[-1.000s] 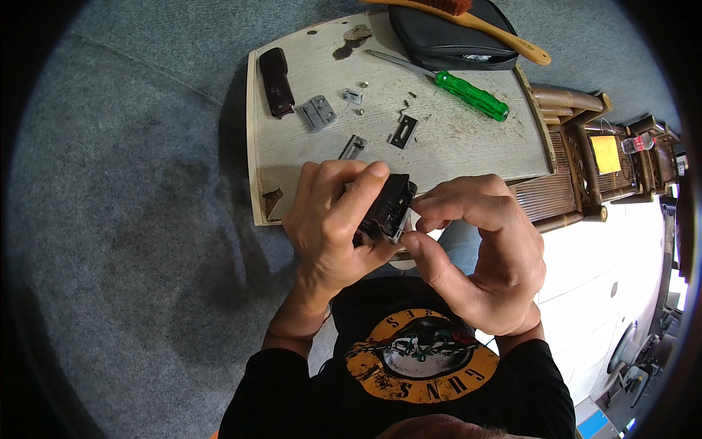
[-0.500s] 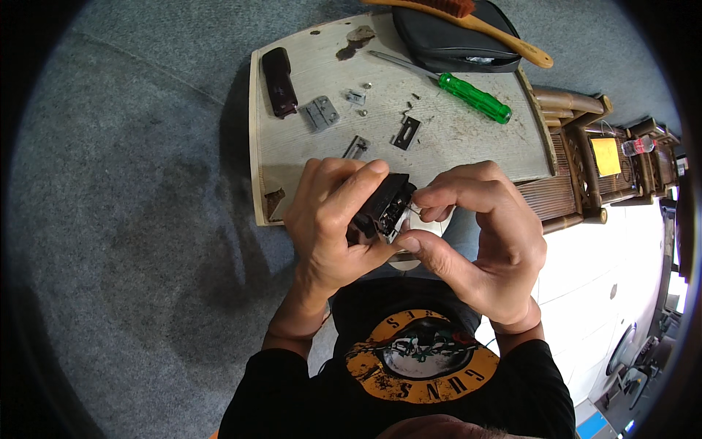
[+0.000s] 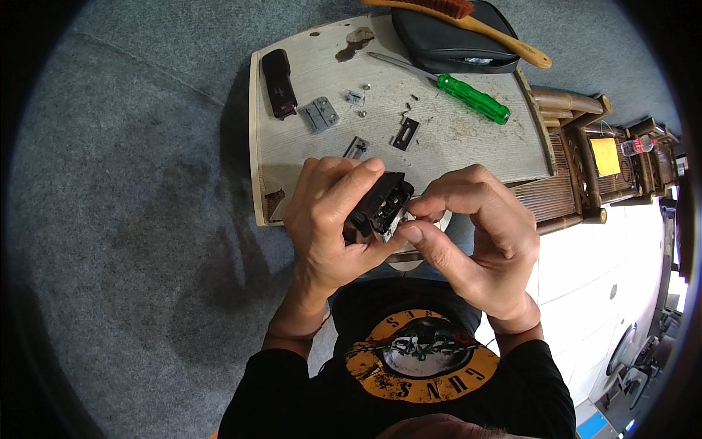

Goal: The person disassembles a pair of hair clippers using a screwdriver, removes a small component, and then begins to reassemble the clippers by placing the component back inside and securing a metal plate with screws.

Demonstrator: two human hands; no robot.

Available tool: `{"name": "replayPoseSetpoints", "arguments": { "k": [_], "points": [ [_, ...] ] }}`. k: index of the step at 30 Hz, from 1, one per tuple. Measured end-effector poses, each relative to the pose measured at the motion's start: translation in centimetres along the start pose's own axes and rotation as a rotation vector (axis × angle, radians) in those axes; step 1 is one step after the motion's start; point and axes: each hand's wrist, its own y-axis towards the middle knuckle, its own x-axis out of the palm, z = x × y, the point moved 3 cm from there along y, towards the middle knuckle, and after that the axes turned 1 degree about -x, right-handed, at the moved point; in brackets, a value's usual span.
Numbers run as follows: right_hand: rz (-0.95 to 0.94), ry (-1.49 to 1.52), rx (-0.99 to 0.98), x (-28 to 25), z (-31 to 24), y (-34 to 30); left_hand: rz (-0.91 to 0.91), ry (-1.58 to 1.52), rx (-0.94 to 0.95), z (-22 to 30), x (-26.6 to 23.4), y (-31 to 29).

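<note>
My left hand point(image 3: 322, 227) wraps round a black hair clipper body point(image 3: 379, 208), its opened end tilted up and showing small metal parts inside. At that end, the thumb and forefinger of my right hand point(image 3: 490, 238) are pinched together against the edge. Whatever lies between those fingertips is too small to make out. On the wooden board point(image 3: 468, 155) beyond my hands lie a dark maroon cover point(image 3: 278, 84), a grey toothed blade point(image 3: 321, 114), a small metal piece point(image 3: 355, 98), a black slotted plate point(image 3: 405, 134) and another metal plate point(image 3: 357, 148). Loose screws point(image 3: 363, 114) are scattered among them.
A green-handled screwdriver point(image 3: 474, 99) rests at the board's right. Behind it sits a black zip case point(image 3: 439, 44) with a wooden-handled brush point(image 3: 504, 42) across it. Bamboo furniture point(image 3: 563, 183) stands to the right, carrying a yellow paper point(image 3: 605, 156) and a plastic bottle point(image 3: 639, 146).
My right thumb and forefinger have closed together and shifted slightly left, nearer the clipper. The clipper body has turned a little, showing more of its inside. Things on the board lie as before.
</note>
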Motion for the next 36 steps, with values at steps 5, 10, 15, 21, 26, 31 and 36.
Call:
{"name": "replayPoseSetpoints", "arguments": {
  "k": [5,10,15,21,26,31,36],
  "points": [
    [0.019,-0.009,-0.008,0.1,0.0,0.0,-0.008,0.01,0.01,0.0,-0.1,-0.1],
    [0.047,0.019,0.018,-0.1,0.1,-0.2,0.011,0.03,0.035,0.1,0.1,0.0],
    [0.071,0.026,-0.035,0.0,0.1,-0.1,-0.056,0.136,0.016,0.7,-0.1,0.6],
    [0.101,-0.001,-0.092,0.1,-0.3,0.2,-0.179,0.098,0.01,0.9,-0.6,0.7],
    [0.094,-0.034,-0.103,0.1,-0.4,0.1,-0.122,0.046,0.053,0.5,-0.1,0.5],
    [0.083,-0.028,-0.103,0.2,-0.2,0.2,-0.131,0.077,0.036,0.7,-0.5,0.7],
    [0.078,0.011,-0.083,0.1,0.0,0.1,-0.046,0.052,0.032,0.2,0.0,0.2]
  ]
}}
